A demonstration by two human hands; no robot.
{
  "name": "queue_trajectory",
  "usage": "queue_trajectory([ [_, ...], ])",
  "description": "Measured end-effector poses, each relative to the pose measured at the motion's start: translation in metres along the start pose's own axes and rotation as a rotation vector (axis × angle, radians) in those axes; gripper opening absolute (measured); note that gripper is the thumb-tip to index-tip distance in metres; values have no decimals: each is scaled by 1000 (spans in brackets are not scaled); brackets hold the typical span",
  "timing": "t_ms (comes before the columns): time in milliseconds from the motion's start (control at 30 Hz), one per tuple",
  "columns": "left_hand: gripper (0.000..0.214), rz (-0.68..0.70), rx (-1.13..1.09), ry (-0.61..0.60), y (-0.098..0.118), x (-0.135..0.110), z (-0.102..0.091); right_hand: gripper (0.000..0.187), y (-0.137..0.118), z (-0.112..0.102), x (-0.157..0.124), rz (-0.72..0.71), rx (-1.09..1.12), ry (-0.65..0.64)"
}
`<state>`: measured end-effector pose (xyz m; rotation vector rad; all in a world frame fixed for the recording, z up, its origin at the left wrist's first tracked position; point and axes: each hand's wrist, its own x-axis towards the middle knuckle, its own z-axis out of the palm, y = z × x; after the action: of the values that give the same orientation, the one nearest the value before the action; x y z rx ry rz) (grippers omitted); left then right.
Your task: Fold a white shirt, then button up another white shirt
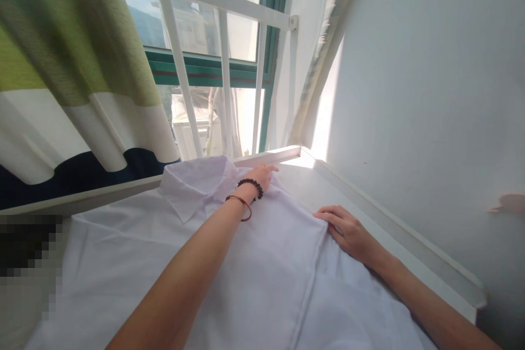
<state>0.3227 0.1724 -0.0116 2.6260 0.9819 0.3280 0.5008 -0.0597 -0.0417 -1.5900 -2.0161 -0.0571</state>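
Observation:
A white collared shirt (262, 268) lies spread out in front of me, its pointed collar (192, 186) toward the window. My left hand (260, 175) reaches across it and rests on the shoulder edge just right of the collar, thumb held out to the side. Its other fingers are partly hidden behind the hand. A dark beaded bracelet and a thin reddish-brown bangle circle that wrist. At the outer end of the same shoulder, by the sleeve seam, my right hand (342, 227) has the cloth between its fingertips and thumb. The sleeve runs down beneath my right forearm.
Under the shirt is a pale surface (297, 175) with a raised white rim along the window and wall. White railing bars (225, 82) cross the window. A striped curtain (82, 65) hangs at left, and a pale wall (422, 93) closes the right side.

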Motion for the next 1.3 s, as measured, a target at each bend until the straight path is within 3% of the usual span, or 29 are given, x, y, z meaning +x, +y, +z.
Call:
queue_trajectory([
  [167, 29, 96, 118, 88, -6, -9, -4, 39, -7, -12, -1, -18, -93, -103],
  [267, 28, 185, 160, 30, -6, -15, -9, 44, -14, -26, 6, -15, -177, -228],
  [367, 25, 246, 188, -38, -5, -19, -14, 34, -24, -35, 26, 66, -207, -314],
  [467, 34, 278, 219, -85, -4, -26, -18, 42, -40, -33, 52, 163, -281, -298],
  [567, 42, 289, 237, -88, -3, -40, -18, 28, -58, -23, 65, 150, -288, -241],
  [767, 38, 290, 260, 8, 0, -91, -11, 21, -81, -5, 39, 59, -85, -354],
  [867, 45, 326, 289, 40, 2, -127, -14, 24, -82, -1, 28, 74, -104, -338],
  [967, 37, 364, 325, 24, 3, -173, -26, 25, -90, -1, 26, 28, -132, -351],
  [1100, 20, 133, 278, -161, -1, -239, -50, 26, -125, -2, 22, -137, -32, -396],
  [1200, 27, -130, 213, -353, -4, -280, -66, 25, -160, -1, 16, -300, 86, -492],
  [1300, 35, -268, 167, -389, -5, -305, -77, 27, -188, 6, 9, -446, 191, -627],
])
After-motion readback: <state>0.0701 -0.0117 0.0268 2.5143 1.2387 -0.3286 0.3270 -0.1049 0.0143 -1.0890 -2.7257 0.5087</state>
